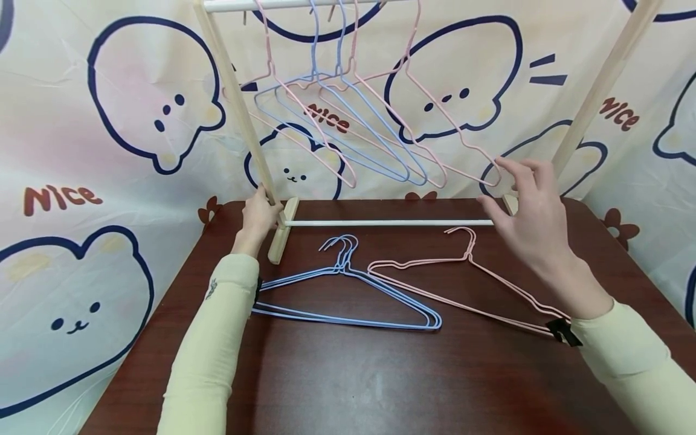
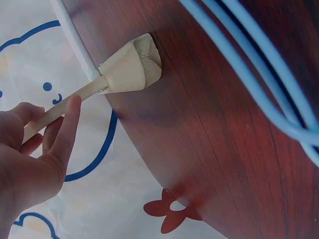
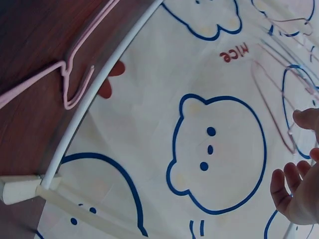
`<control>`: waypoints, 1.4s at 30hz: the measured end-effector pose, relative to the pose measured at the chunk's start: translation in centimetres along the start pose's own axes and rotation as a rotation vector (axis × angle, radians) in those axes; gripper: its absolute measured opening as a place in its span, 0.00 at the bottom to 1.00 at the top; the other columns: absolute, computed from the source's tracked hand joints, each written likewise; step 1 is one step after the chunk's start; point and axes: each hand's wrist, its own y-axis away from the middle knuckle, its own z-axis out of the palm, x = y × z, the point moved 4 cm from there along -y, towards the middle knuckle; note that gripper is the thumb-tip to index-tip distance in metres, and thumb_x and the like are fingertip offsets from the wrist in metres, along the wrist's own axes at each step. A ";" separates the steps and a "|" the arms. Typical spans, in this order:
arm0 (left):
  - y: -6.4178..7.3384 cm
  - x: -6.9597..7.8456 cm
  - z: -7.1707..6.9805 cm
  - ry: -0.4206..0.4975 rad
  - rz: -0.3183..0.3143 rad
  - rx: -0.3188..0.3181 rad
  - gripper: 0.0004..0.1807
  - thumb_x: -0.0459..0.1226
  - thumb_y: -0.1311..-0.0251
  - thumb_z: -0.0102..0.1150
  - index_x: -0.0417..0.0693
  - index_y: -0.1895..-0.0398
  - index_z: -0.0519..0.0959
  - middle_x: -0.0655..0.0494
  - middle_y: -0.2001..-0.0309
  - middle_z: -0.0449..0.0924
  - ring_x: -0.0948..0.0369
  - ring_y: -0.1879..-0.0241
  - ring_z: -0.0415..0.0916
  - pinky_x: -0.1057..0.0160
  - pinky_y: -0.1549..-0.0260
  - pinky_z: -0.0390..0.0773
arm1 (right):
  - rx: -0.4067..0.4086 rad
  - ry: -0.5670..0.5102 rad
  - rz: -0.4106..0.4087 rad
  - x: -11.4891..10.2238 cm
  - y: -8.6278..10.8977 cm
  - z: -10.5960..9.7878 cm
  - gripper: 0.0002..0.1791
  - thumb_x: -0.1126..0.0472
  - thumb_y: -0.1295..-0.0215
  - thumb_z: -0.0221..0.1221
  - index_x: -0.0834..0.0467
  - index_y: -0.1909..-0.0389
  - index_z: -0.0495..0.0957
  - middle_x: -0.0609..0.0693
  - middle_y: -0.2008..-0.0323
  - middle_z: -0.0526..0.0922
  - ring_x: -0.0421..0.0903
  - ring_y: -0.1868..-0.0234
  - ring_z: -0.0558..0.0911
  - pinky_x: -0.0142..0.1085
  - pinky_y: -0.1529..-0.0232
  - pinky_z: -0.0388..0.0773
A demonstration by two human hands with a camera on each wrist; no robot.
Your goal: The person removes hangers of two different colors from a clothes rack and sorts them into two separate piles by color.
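My left hand (image 1: pixel 258 217) grips the left wooden post (image 1: pixel 239 115) of the clothes rack low down, just above its foot (image 2: pixel 127 69). My right hand (image 1: pixel 538 223) is raised near the right post, its fingers parted and nothing held between them. Its fingertips are close to the lower corner of the rightmost hanging pink hanger (image 1: pixel 462 136); whether they touch it I cannot tell. Several pink hangers and two blue hangers (image 1: pixel 314 48) hang from the top rail (image 1: pixel 234 5). On the table, stacked blue hangers (image 1: pixel 348 327) lie left of pink hangers (image 1: pixel 467 258).
A thin white lower bar (image 1: pixel 380 223) joins the rack's feet along the back of the dark wood table (image 1: pixel 348 386). The right wooden post (image 1: pixel 598 90) stands behind my right hand. A cartoon-printed cloth (image 1: pixel 43 145) encloses the back and sides.
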 end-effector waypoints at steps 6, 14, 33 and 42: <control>0.1 -0.1 -0.1 0.002 -0.011 -0.004 0.24 0.35 0.30 0.50 0.41 0.32 0.62 0.33 0.44 0.76 0.40 0.51 0.82 0.53 0.65 0.87 | -0.055 0.057 -0.008 1.0 -1.0 0.8 0.42 0.65 0.45 0.71 0.58 0.29 0.64 0.69 0.45 0.69 0.61 0.49 0.71 0.51 0.63 0.69; -0.1 0.0 0.1 0.007 -0.002 -0.009 0.24 0.35 0.30 0.50 0.41 0.33 0.63 0.33 0.45 0.76 0.40 0.52 0.82 0.49 0.62 0.87 | -0.114 0.111 -0.006 1.6 -2.0 1.7 0.47 0.66 0.43 0.70 0.53 0.25 0.57 0.63 0.54 0.77 0.58 0.59 0.73 0.48 0.69 0.69; 0.1 0.2 0.0 0.007 0.013 -0.005 0.25 0.35 0.31 0.48 0.41 0.31 0.62 0.32 0.44 0.76 0.39 0.53 0.83 0.51 0.63 0.87 | -0.103 0.100 -0.042 1.3 -2.0 2.3 0.37 0.63 0.35 0.65 0.50 0.26 0.63 0.56 0.66 0.80 0.49 0.76 0.74 0.38 0.80 0.64; -0.2 0.0 0.2 0.009 -0.003 0.010 0.25 0.34 0.31 0.48 0.41 0.32 0.63 0.33 0.44 0.76 0.39 0.51 0.81 0.54 0.66 0.87 | -0.043 0.048 -0.049 1.1 -1.6 2.1 0.35 0.63 0.34 0.63 0.50 0.27 0.64 0.55 0.66 0.81 0.48 0.76 0.75 0.37 0.76 0.65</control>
